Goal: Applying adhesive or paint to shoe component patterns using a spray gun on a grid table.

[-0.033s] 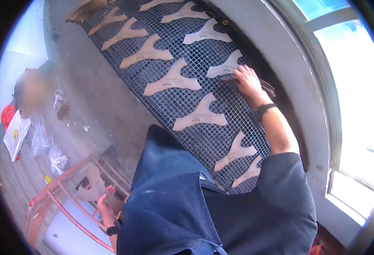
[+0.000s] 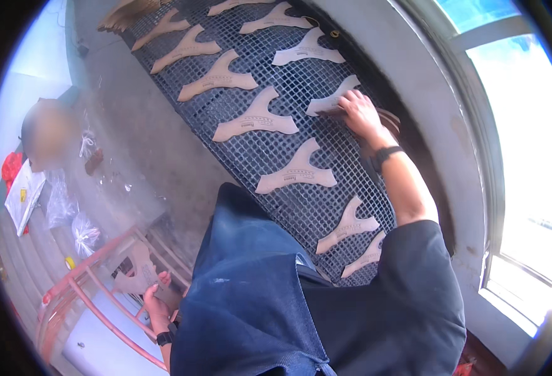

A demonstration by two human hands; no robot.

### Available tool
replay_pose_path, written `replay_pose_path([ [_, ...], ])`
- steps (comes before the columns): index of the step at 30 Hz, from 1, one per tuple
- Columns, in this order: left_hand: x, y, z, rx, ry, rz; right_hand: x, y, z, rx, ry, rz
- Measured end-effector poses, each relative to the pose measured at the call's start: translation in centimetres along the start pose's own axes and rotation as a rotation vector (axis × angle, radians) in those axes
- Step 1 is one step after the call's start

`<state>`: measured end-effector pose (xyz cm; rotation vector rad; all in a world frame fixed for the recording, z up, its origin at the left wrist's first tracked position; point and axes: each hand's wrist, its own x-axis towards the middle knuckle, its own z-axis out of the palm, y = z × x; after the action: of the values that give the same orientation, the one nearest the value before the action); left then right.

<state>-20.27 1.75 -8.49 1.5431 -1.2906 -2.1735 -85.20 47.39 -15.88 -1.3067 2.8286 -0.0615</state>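
Flat tan Y-shaped cut pieces with small printed marks, perhaps shoe uppers, lie spaced out on a dark mesh rack [image 2: 238, 150]. My right hand [image 2: 360, 116] is closed on a few thin brown cut pieces [image 2: 389, 120], held edge-on and partly hidden under the palm. Its fingertips reach the lower edge of one lying piece [image 2: 332, 99] near the rack's window side. At the lower left, my left hand [image 2: 157, 302] grips another tan cut piece [image 2: 141, 272] over a pinkish metal frame. Whether it holds more than one piece I cannot tell.
A pile of brown pieces [image 2: 125, 14] sits beyond the rack's far left end. A pale ledge [image 2: 439, 94] and bright window run along the right. Plastic bags [image 2: 85, 235] lie at left near a blurred person [image 2: 50, 135]. The pinkish tube frame [image 2: 94, 276] stands beside my left arm.
My right hand has shifted slightly up and left, its fingers now overlapping the lying piece's edge. The pieces in it have tilted a little. The left hand has barely moved.
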Motion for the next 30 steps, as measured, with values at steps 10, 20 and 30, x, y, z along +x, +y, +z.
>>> replay_pose_path([
  [10,-0.4,0.7,-2.2,-0.103,0.222,-0.061,11.0,-0.1,0.7,-0.042,-0.068,0.056],
  [20,3.0,5.5,-3.4,-0.192,0.272,-0.052,26.0,-1.3,1.0,-0.146,-0.208,0.071],
  [30,18.0,12.5,-8.9,-0.487,0.224,-0.144,42.0,-5.0,1.7,-0.050,-0.111,0.007],
])
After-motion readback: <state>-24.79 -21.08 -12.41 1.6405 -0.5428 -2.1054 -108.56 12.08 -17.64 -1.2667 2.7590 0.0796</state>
